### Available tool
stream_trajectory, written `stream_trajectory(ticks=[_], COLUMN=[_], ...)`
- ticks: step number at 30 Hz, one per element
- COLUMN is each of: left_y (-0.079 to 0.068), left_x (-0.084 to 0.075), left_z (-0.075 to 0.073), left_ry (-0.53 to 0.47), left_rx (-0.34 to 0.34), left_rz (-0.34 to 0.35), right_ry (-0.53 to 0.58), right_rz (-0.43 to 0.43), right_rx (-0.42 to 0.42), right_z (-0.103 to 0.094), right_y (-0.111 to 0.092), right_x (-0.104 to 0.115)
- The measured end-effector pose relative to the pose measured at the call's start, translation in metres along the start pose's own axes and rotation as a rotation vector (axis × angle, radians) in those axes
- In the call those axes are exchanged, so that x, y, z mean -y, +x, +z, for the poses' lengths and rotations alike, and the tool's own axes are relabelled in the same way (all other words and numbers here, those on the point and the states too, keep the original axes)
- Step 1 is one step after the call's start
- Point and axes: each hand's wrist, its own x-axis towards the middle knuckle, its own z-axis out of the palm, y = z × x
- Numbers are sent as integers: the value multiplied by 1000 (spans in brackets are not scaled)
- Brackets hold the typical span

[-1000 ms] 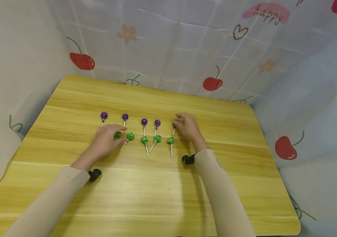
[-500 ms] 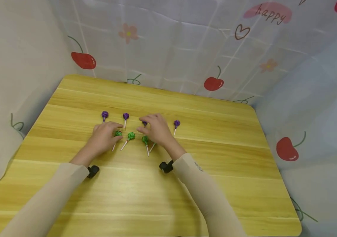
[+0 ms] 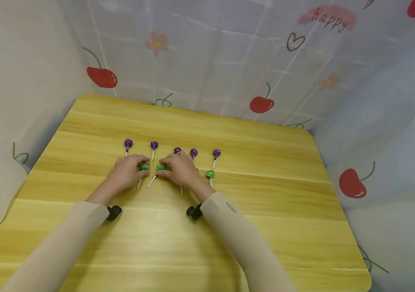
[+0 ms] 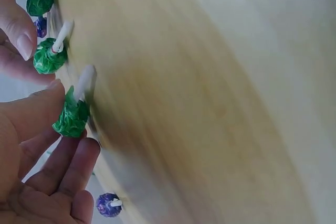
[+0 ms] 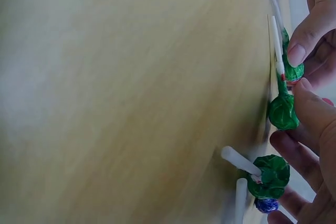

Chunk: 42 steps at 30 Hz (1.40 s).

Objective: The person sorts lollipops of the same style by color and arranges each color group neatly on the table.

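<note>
In the head view my left hand (image 3: 125, 171) pinches the green head of the leftmost green lollipop (image 4: 72, 115) between thumb and fingers; its white stick points back toward me. Right beside it, my right hand (image 3: 182, 170) has thumb and fingers around the head of the second green lollipop (image 5: 283, 113), which lies slantwise. A row of several purple lollipops (image 3: 154, 144) lies just behind the green ones. One green lollipop (image 3: 210, 174) shows to the right of my right hand. That hand largely covers the green lollipops between.
All the lollipops lie on a wooden table (image 3: 156, 251) with rounded corners. White curtains (image 3: 207, 56) printed with cherries and flowers stand behind it and at both sides. A black wrist camera (image 3: 194, 212) sits under each cuff.
My right hand has moved left from the rightmost purple lollipop, across the row, to the second green lollipop. My left hand stays at the leftmost green one.
</note>
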Motion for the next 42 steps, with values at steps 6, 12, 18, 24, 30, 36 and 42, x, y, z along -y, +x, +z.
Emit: stream_trajectory(ticks=[6,12,18,24,30,36,42], left_y=[2,2,0,-4,-6,-5,-4], left_x=[3,4,6,8,9,9,11], left_z=[-2,0,4,6,9,10,11], left_ry=[-16,-43,-47,-38,-34,-26,-14], left_rx=[11,-6,-13,-31,-41,-55,-62], left_rz=[7,26,37,39,48,59,65], right_ry=[-2,-18,-19,-27,-30,-46,-50], right_rz=[3,8,18,19,26,9,19], right_rx=[-5,-14,-20,-22,-26,-47,-43], right_z=[-1,0,6,9,12,13,13], right_y=[2,3,2,0,-3,-3,-3], right_x=[3,5,4,7,8,8,11])
